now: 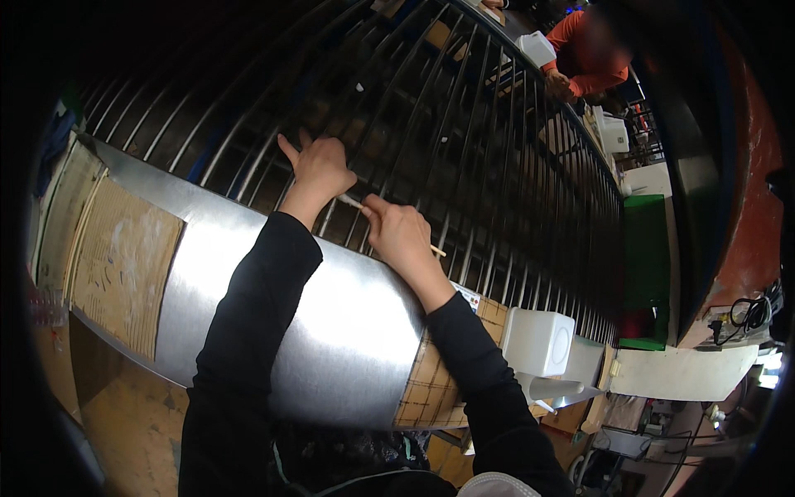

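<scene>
Wooden stick (356,203), slim and whitish at one end, sits clasped in the fingers of the right hand (402,236), over the metal bars (257,166); its long axis slants from upper left to lower right, the whitish end pointing at the left hand (321,170), the bare end poking out past the right; whether the left hand grasps anything, I cannot tell; nearer the body lies a shiny metal sheet (348,331), flanked by cardboard (124,265) and a white container (538,341).
</scene>
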The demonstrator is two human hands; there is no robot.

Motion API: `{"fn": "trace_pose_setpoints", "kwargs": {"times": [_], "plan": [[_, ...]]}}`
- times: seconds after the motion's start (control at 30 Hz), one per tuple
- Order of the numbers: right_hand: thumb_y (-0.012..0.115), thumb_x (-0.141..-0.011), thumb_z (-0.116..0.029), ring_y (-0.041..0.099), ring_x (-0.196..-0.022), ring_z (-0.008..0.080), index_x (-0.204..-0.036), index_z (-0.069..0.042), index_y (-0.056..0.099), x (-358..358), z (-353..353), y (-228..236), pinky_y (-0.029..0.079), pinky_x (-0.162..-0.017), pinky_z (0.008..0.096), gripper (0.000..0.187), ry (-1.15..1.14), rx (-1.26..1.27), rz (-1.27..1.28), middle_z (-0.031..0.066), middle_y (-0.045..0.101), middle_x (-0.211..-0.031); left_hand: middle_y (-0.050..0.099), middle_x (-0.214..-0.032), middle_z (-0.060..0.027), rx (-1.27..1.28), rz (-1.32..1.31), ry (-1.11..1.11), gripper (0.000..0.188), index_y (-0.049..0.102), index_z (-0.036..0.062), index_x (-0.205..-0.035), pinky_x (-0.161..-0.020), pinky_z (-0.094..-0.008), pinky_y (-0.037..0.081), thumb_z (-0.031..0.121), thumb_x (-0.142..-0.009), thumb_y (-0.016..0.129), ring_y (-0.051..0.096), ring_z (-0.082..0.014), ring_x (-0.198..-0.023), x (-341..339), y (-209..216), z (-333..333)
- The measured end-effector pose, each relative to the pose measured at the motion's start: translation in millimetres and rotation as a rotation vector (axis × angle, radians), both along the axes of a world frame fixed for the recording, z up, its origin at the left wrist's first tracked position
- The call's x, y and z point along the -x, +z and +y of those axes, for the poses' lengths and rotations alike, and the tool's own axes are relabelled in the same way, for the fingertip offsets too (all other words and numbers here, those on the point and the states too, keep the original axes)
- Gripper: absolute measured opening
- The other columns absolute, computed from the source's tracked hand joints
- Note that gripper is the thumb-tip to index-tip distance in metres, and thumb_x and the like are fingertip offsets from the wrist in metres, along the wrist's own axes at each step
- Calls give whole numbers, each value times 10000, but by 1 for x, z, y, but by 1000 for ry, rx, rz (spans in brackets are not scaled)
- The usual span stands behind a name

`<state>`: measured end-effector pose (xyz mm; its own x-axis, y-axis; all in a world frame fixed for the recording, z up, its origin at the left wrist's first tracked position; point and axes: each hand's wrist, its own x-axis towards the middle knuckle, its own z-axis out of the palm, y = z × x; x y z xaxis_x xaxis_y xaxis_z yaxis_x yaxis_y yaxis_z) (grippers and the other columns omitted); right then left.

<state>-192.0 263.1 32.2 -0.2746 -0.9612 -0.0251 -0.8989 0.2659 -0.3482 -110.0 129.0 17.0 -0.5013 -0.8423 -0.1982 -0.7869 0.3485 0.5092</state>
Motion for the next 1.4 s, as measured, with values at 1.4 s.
{"fn": "trace_pose_setpoints", "kwargs": {"times": [1.4], "plan": [[532, -820, -166, 635, -812, 364, -968, -86, 621, 131, -69, -25, 509, -702, 461, 190, -49, 135, 357, 195, 645, -842, 624, -924, -89, 213, 248, -7, 241, 711, 112, -706, -868, -468, 292, 353, -681, 718, 461, -294, -1070, 21, -5, 24]]}}
